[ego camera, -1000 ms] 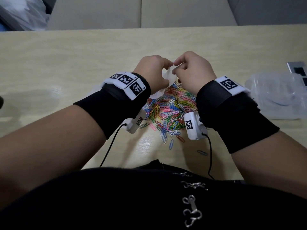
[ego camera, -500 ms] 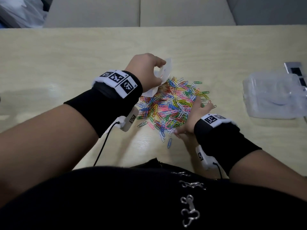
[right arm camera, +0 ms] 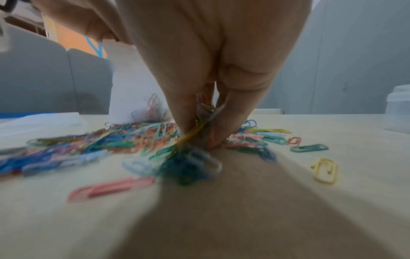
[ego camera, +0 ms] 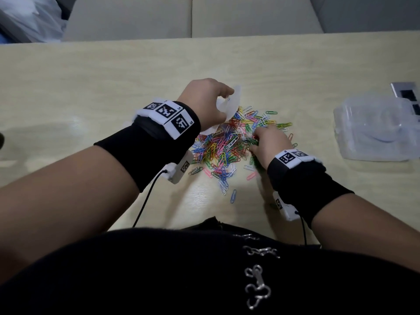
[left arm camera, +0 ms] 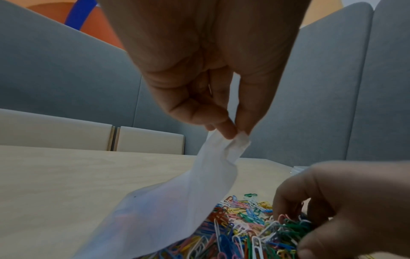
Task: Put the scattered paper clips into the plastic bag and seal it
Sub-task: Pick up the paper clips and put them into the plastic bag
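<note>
Right wrist view: motion blur smears the paper clips (right arm camera: 124,143) nearest the camera, so single clips there cannot be separated. Head view: the left hand (ego camera: 205,102) hides the plastic bag's (ego camera: 229,104) lower part; the clear container (ego camera: 375,130) and a dark panel (ego camera: 406,94) are cut by the right edge. Left wrist view: the bag's mouth state cannot be told.

The desk (ego camera: 91,71) is pale wood-grain laminate, smooth with a soft sheen. The paper clips (ego camera: 223,144) look coated in glossy coloured plastic. The bag (left arm camera: 177,201) is thin, cloudy, translucent plastic film, creased near its top. The box (ego camera: 375,130) at the right is clear, glossy, hard plastic. The wristbands (ego camera: 150,144) are matt black cloth with smooth white printed tags.
</note>
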Motion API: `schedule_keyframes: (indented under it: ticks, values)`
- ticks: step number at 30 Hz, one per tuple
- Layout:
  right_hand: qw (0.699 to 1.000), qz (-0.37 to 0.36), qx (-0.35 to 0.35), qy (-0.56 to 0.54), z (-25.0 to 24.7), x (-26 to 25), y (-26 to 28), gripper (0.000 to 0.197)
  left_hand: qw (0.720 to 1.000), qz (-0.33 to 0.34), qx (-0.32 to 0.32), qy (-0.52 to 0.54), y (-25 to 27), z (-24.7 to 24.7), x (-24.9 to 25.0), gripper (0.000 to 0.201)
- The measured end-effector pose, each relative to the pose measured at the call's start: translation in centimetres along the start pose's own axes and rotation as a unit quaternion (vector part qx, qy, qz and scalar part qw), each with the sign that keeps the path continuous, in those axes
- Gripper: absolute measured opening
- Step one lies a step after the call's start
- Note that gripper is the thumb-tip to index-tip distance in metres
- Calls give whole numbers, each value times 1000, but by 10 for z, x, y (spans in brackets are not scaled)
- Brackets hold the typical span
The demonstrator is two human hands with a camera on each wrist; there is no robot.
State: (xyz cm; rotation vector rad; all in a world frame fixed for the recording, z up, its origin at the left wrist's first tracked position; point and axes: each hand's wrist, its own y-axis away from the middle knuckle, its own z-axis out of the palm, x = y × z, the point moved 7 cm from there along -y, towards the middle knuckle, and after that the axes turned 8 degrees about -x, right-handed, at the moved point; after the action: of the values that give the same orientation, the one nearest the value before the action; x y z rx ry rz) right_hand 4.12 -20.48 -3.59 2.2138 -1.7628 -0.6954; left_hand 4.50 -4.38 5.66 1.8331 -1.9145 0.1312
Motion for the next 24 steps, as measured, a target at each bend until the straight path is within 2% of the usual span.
schedule_keyframes:
  ticks: [8, 12, 15, 18, 19, 22, 24]
  values:
    - [998, 43, -28, -37, -31, 7, 2, 33, 1000, -3, -4, -10, -1, 5, 5, 57]
    - [982, 61, 11, -177, -54, 7, 3, 42, 1000, -4, -6, -13, -5, 9, 9, 58]
    - [935, 63, 23, -347, -64, 3, 1, 39, 1000, -4, -9, -22, -8, 11, 12, 60]
    - [864, 58, 0, -499, -69, -7, 5, 20, 1000, -2, -13, -24, -10, 14, 16, 55]
    - [857, 52, -12, -512, -70, -11, 5, 16, 1000, 1, -14, -26, -10, 15, 18, 52]
    - [882, 44, -53, -466, -67, -20, 1, 15, 999, 8, -20, -40, -9, 18, 23, 51]
    - [885, 71, -73, -455, -61, -22, 0, 14, 998, 16, -26, -46, -9, 21, 26, 56]
